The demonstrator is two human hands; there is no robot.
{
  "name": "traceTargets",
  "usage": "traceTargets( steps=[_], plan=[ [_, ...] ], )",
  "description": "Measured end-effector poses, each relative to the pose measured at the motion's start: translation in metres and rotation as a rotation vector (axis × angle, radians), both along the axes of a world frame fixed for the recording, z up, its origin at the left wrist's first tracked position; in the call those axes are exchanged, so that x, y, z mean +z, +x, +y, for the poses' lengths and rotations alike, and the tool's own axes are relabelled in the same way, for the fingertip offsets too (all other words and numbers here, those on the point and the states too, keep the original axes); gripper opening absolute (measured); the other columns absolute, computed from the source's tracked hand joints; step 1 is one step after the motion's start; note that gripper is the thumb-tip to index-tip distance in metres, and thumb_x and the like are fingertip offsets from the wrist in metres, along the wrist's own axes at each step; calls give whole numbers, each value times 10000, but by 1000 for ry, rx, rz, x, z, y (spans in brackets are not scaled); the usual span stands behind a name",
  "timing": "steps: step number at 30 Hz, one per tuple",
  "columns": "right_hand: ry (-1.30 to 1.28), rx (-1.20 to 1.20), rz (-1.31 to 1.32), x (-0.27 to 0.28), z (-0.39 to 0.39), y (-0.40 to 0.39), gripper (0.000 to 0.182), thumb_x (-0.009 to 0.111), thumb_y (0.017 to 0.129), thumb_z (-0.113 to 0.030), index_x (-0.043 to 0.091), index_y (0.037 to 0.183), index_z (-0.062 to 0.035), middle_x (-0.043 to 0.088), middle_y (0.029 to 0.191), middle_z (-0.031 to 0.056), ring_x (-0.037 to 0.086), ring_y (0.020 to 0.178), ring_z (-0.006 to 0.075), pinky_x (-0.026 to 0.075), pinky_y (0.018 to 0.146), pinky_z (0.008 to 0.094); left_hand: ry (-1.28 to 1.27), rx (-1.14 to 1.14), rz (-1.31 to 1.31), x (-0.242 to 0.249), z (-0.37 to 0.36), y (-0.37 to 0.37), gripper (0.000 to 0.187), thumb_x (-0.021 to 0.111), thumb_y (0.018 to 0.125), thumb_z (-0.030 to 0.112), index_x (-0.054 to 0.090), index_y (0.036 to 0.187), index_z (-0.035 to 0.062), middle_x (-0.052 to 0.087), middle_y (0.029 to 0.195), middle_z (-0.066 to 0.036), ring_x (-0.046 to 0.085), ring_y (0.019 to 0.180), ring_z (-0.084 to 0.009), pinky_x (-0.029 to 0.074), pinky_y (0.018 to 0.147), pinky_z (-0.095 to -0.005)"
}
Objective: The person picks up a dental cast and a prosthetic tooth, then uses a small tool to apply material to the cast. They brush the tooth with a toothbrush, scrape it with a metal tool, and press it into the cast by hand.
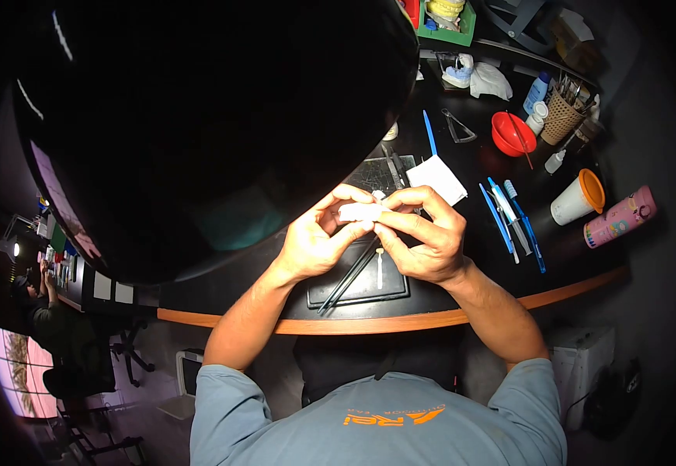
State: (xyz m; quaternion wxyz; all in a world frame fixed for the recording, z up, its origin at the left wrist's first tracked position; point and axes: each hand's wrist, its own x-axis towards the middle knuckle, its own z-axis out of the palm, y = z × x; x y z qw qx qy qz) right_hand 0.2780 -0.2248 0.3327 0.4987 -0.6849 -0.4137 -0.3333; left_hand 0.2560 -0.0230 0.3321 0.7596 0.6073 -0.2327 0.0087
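Observation:
Between my two hands, over the desk's front half, is a small white piece, bright under the light; its exact kind cannot be made out. My left hand pinches its left end with thumb and fingers. From the other side, my right hand has closed thumb and fingers on its right end. Below them lies a flat black tray. Thin dark sticks cross it at a slant, beside a slim pale stick.
A white paper pad lies beyond my right hand. Farther right are blue-handled tools, a red bowl, a cup with an orange rim and a pink bottle. A large black shape blocks the upper left. Another person sits far left.

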Motion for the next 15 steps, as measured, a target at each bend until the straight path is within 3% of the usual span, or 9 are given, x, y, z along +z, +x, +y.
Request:
traceTargets(
  steps=[8,15],
  plan=[
    [10,-52,-16,-2,0,0,296,823,733,62,789,1007,-45,698,971,94,691,787,174,565,626,270,-18,2,45,-1,-3,-3,343,732,912,-89,613,1233,-61,707,1190,-179,705,1120,-225,586,992,-360],
    [24,-81,59,-3,-3,3,246,827,722,48,772,951,-25,691,927,92,682,761,177,546,619,270,-23,-74,136,1,2,-4,416,642,1030,67,560,1412,-75,717,1173,-185,725,968,-203,617,883,-348]
  ],
)
